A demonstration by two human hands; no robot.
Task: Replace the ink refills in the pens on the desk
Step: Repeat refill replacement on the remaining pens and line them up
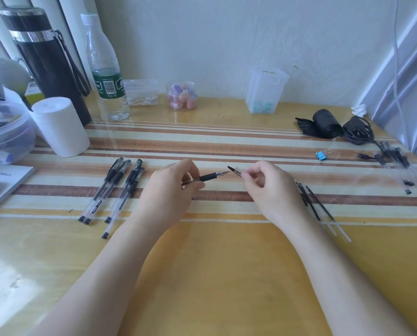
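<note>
My left hand [170, 190] grips a black-grip gel pen [208, 177] just above the desk, its bare tip pointing right. My right hand [268, 187] pinches the pen's clear cap [235, 171], a small gap away from the tip. Several capped pens [116, 190] lie side by side to the left of my left hand. Loose ink refills [316, 204] lie to the right of my right wrist, partly hidden by it. More pen parts and small black end caps [401, 166] sit near the desk's right edge.
A white paper roll [59, 127], a black flask [47, 59] and a water bottle [105, 76] stand at the back left. Small clear jars [182, 95] and a box [265, 93] line the wall. A black cable bundle [333, 127] and blue binder clip [321, 155] lie at the right.
</note>
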